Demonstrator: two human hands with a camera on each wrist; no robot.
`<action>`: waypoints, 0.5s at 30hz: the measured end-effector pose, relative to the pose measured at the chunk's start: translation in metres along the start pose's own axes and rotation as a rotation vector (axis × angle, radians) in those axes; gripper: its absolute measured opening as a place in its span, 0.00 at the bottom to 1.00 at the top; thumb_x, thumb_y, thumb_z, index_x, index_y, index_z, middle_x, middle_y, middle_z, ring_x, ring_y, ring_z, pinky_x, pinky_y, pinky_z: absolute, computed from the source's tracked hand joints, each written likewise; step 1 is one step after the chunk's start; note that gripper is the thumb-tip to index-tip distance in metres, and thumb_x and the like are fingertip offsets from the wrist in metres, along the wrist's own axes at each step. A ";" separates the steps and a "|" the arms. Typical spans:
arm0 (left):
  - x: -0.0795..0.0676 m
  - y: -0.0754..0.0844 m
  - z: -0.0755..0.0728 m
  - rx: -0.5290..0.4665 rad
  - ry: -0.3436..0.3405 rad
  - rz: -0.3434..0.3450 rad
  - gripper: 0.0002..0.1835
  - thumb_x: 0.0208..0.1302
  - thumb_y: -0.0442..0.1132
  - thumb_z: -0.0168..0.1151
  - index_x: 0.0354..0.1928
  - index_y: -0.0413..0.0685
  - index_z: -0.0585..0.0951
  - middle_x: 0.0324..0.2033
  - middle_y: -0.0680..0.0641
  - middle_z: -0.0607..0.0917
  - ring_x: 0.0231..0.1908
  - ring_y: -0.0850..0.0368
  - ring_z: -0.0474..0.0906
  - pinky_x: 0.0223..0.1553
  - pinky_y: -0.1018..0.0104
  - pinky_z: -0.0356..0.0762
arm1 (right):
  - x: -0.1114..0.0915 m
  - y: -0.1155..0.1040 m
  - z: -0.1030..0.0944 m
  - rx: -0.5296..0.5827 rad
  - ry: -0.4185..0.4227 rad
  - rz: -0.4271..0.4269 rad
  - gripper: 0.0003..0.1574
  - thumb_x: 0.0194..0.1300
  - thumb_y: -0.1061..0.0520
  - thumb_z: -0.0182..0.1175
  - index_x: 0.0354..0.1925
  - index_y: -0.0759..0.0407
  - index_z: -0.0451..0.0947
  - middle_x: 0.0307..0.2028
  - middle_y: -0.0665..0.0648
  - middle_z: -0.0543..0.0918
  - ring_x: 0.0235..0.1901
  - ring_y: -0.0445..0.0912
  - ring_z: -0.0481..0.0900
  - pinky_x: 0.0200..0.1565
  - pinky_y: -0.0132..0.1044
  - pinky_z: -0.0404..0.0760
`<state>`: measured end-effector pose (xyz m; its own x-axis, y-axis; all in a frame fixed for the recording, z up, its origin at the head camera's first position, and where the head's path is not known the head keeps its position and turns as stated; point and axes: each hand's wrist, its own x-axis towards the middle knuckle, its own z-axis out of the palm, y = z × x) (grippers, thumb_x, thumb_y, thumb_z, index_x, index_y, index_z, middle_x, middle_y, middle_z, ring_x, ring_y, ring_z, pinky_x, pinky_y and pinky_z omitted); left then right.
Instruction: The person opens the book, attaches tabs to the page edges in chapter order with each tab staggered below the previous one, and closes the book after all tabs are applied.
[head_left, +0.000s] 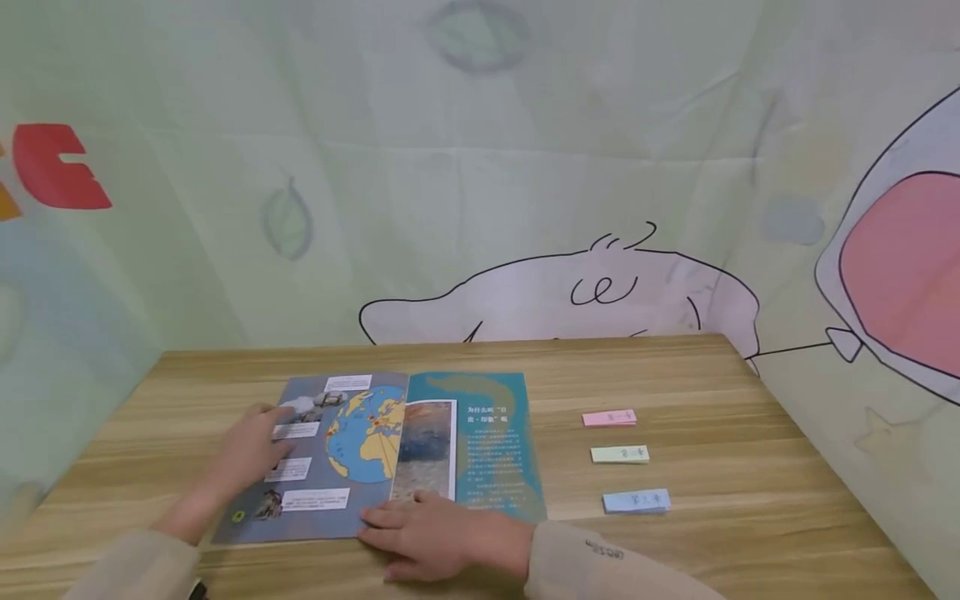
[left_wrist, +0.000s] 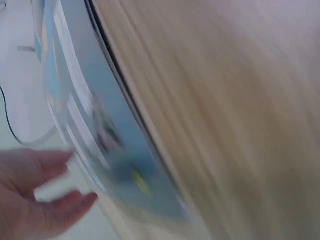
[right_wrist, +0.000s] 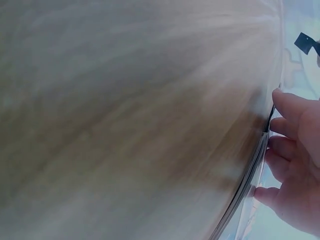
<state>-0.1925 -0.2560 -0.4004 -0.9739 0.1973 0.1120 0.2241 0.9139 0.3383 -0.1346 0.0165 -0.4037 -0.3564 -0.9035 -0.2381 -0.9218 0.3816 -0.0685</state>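
An open magazine (head_left: 318, 462) lies on the table, its left page grey-blue with a globe map (head_left: 356, 446) and white caption boxes. The right page (head_left: 498, 467) is teal, with a painting picture beside the fold and pale text. My left hand (head_left: 251, 450) reaches over the left page near its outer edge, fingers extended; in the left wrist view the left hand (left_wrist: 30, 195) has its thumb and fingers apart. At the bottom of the fold my right hand (head_left: 435, 533) rests with fingers spread. The right wrist view shows the right hand (right_wrist: 300, 155) along the magazine's edge.
Right of the magazine three folded paper slips stand in a column: pink (head_left: 609, 417), pale green (head_left: 619, 455) and blue (head_left: 636, 501), each with handwriting. The wooden table (head_left: 735, 500) ends at a cartoon-printed cloth backdrop (head_left: 375, 208).
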 end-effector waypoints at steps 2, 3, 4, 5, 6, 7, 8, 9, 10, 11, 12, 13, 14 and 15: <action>0.008 0.021 0.006 -0.021 -0.018 0.117 0.22 0.54 0.31 0.63 0.52 0.28 0.75 0.49 0.24 0.73 0.50 0.28 0.69 0.46 0.37 0.68 | -0.002 0.001 0.000 0.015 -0.003 0.004 0.36 0.71 0.39 0.42 0.71 0.47 0.52 0.71 0.45 0.52 0.68 0.36 0.48 0.64 0.40 0.60; 0.012 0.033 0.008 -0.039 -0.055 0.162 0.23 0.56 0.32 0.64 0.54 0.30 0.75 0.51 0.25 0.72 0.52 0.28 0.68 0.48 0.37 0.68 | -0.003 0.001 0.000 0.012 0.002 0.005 0.36 0.70 0.39 0.42 0.71 0.47 0.53 0.71 0.45 0.52 0.68 0.36 0.49 0.63 0.40 0.60; 0.016 0.043 0.011 -0.057 -0.086 0.209 0.23 0.57 0.33 0.63 0.55 0.32 0.75 0.53 0.26 0.71 0.53 0.29 0.68 0.49 0.38 0.67 | -0.003 0.002 -0.001 0.015 0.006 0.003 0.36 0.70 0.39 0.43 0.71 0.47 0.53 0.70 0.46 0.53 0.68 0.36 0.49 0.63 0.40 0.60; 0.019 0.052 0.013 -0.072 -0.116 0.247 0.23 0.58 0.34 0.63 0.56 0.33 0.74 0.54 0.27 0.71 0.54 0.30 0.67 0.50 0.39 0.68 | -0.004 0.003 -0.001 0.021 0.011 -0.003 0.35 0.71 0.39 0.43 0.71 0.48 0.54 0.70 0.46 0.53 0.68 0.36 0.50 0.63 0.40 0.60; 0.023 0.061 0.015 -0.076 -0.136 0.276 0.24 0.58 0.34 0.63 0.56 0.33 0.74 0.54 0.28 0.72 0.54 0.31 0.68 0.49 0.40 0.69 | -0.004 0.004 -0.001 0.024 0.016 -0.010 0.35 0.71 0.40 0.43 0.71 0.48 0.54 0.70 0.47 0.54 0.68 0.37 0.50 0.63 0.39 0.60; 0.026 0.067 0.018 -0.079 -0.149 0.304 0.23 0.58 0.34 0.63 0.56 0.32 0.74 0.53 0.29 0.73 0.52 0.33 0.70 0.48 0.42 0.71 | -0.005 0.004 -0.002 0.025 0.019 -0.014 0.35 0.71 0.40 0.43 0.71 0.49 0.54 0.70 0.47 0.55 0.68 0.37 0.51 0.63 0.39 0.60; 0.029 0.073 0.021 -0.076 -0.153 0.328 0.24 0.57 0.33 0.64 0.55 0.31 0.74 0.51 0.30 0.74 0.50 0.35 0.72 0.46 0.45 0.73 | -0.005 0.005 -0.002 0.025 0.022 -0.019 0.35 0.71 0.40 0.43 0.71 0.49 0.55 0.70 0.48 0.55 0.68 0.37 0.51 0.63 0.39 0.60; 0.032 0.077 0.024 -0.071 -0.150 0.342 0.23 0.57 0.32 0.64 0.55 0.30 0.74 0.48 0.32 0.76 0.47 0.37 0.73 0.44 0.47 0.74 | -0.005 0.005 -0.003 0.022 0.025 -0.024 0.34 0.71 0.40 0.43 0.70 0.49 0.55 0.70 0.48 0.56 0.68 0.37 0.52 0.63 0.38 0.61; 0.034 0.081 0.026 -0.067 -0.142 0.349 0.23 0.56 0.31 0.64 0.54 0.29 0.74 0.46 0.33 0.76 0.45 0.39 0.74 0.41 0.49 0.75 | -0.005 0.005 -0.003 0.030 0.023 -0.029 0.34 0.71 0.41 0.43 0.70 0.49 0.56 0.70 0.48 0.56 0.68 0.37 0.51 0.63 0.38 0.60; 0.035 0.084 0.028 -0.059 -0.137 0.348 0.22 0.56 0.30 0.64 0.52 0.29 0.75 0.44 0.34 0.77 0.42 0.40 0.75 0.39 0.51 0.76 | -0.004 0.005 -0.004 0.029 0.023 -0.030 0.34 0.71 0.41 0.43 0.70 0.50 0.56 0.70 0.48 0.56 0.67 0.36 0.52 0.63 0.38 0.60; 0.036 0.086 0.029 -0.054 -0.135 0.337 0.21 0.55 0.29 0.64 0.52 0.28 0.75 0.42 0.34 0.77 0.41 0.41 0.75 0.38 0.51 0.76 | -0.003 0.004 -0.004 0.029 0.022 -0.031 0.34 0.71 0.41 0.44 0.70 0.50 0.56 0.70 0.48 0.56 0.67 0.36 0.51 0.63 0.38 0.61; 0.036 0.087 0.030 -0.054 -0.139 0.326 0.21 0.55 0.29 0.64 0.51 0.27 0.74 0.41 0.34 0.77 0.40 0.41 0.75 0.37 0.52 0.76 | -0.003 0.004 -0.005 0.036 0.020 -0.031 0.34 0.71 0.41 0.44 0.70 0.50 0.56 0.70 0.48 0.56 0.67 0.36 0.51 0.63 0.38 0.61; 0.035 0.087 0.030 -0.055 -0.141 0.310 0.21 0.55 0.29 0.64 0.51 0.27 0.74 0.41 0.34 0.76 0.40 0.40 0.75 0.38 0.51 0.76 | -0.002 0.003 -0.005 0.039 0.018 -0.032 0.34 0.71 0.41 0.44 0.70 0.50 0.56 0.70 0.48 0.56 0.67 0.36 0.51 0.63 0.39 0.61; 0.034 0.087 0.030 -0.058 -0.145 0.297 0.21 0.55 0.29 0.64 0.51 0.26 0.74 0.42 0.34 0.76 0.40 0.40 0.75 0.38 0.51 0.76 | -0.001 0.002 -0.005 0.040 0.017 -0.033 0.34 0.71 0.41 0.44 0.70 0.50 0.56 0.70 0.48 0.56 0.67 0.36 0.51 0.62 0.39 0.61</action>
<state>-0.2075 -0.1588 -0.3951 -0.8597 0.5043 0.0815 0.4967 0.7881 0.3637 -0.1373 0.0170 -0.3986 -0.3293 -0.9187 -0.2182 -0.9263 0.3591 -0.1143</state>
